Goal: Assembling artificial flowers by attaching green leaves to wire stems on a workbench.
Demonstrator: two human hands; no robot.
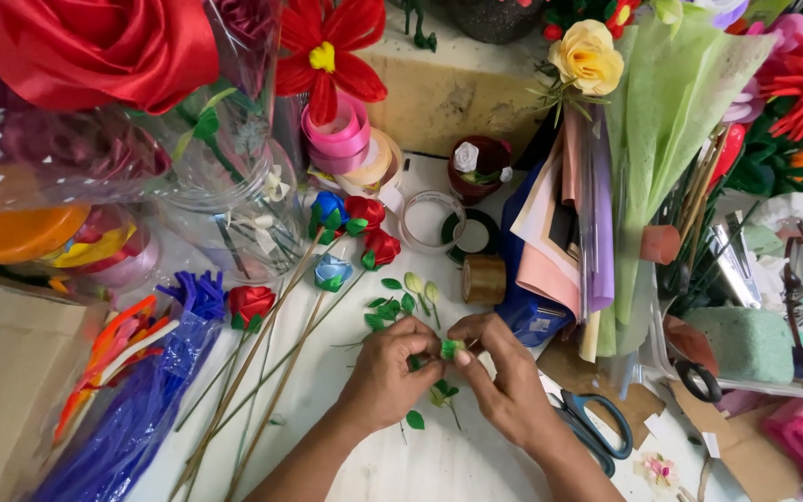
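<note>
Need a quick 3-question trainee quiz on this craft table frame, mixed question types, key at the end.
1. True or false: both hands pinch one small green piece between their fingertips.
2. Which lies beside the right hand on the table? A) blue-handled scissors B) a hammer C) a glue gun
3. Fill in: the stemmed roses left of the left hand are red and ____.

Key:
1. True.
2. A, the scissors.
3. Blue: a blue rose lies among red ones.
</note>
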